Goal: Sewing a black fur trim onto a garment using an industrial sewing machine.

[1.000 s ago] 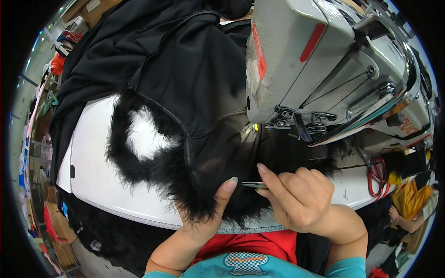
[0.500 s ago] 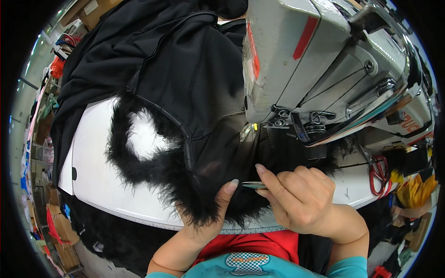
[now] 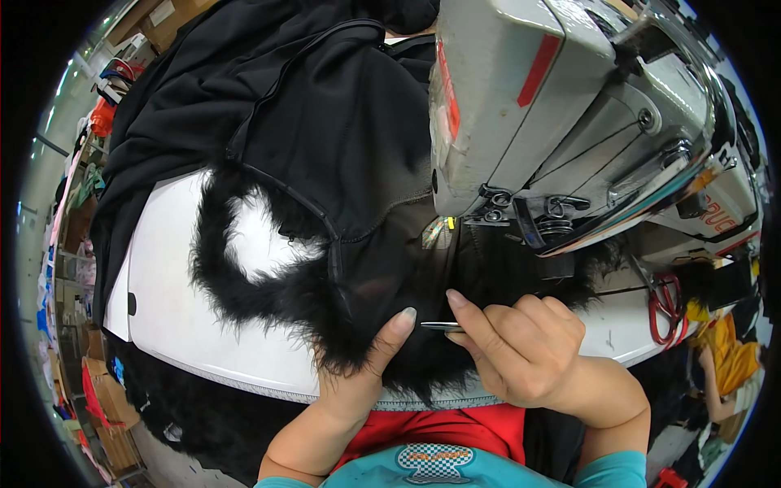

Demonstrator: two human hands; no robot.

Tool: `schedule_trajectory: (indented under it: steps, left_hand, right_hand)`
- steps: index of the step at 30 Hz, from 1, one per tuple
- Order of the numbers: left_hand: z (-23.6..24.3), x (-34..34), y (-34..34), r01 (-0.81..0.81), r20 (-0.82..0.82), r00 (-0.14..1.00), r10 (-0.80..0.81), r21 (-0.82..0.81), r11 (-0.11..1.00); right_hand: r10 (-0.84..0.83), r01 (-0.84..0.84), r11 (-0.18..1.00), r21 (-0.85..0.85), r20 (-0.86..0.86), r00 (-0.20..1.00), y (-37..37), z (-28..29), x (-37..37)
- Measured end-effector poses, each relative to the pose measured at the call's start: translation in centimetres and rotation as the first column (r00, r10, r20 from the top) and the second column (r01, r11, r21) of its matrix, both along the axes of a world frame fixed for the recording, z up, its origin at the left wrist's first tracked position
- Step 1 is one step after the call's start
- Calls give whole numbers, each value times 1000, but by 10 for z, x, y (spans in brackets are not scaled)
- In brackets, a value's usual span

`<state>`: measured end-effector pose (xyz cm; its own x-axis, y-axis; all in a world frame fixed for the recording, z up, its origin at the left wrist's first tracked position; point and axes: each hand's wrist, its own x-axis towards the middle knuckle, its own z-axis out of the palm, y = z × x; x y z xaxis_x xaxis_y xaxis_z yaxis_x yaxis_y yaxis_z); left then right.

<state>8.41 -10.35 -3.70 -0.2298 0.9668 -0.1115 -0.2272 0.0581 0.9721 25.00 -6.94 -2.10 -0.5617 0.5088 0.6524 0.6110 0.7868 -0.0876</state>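
Observation:
A black garment with black fur trim is spread over the white sewing table, its near part running under the sewing machine head. My left hand grips the fur-trimmed near edge, thumb on top and fingers hidden beneath the fur. Between the thumb and index finger of my right hand are slim silver tweezers, their tip pointing left towards my left thumb. The tweezers sit just above the dark fabric; whether they touch it I cannot tell.
Red-handled scissors lie on the table's right side. A measuring tape strip follows the front edge of the table. More black fur hangs below at left. Another person's arm shows at the far right beside yellow cloth.
My left hand has shifted slightly up with the fur edge. The tweezers have turned and now look thinner. At the far right, the other person's arm has moved.

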Motion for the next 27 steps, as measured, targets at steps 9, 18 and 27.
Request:
schedule_trajectory:
  steps: [9,18,27]
  left_hand:
    - [7,1,2,14,60,998,-10,-66,998]
    - [6,-2,2,54,112,993,-46,-64,996]
    - [8,-1,2,35,102,994,-28,-73,997]
  right_hand:
    - [-61,46,966,253,51,997,1,-3,-3]
    - [-91,53,939,339,99,991,1,-2,-5]
    - [-73,63,968,241,33,997,1,-3,-7]
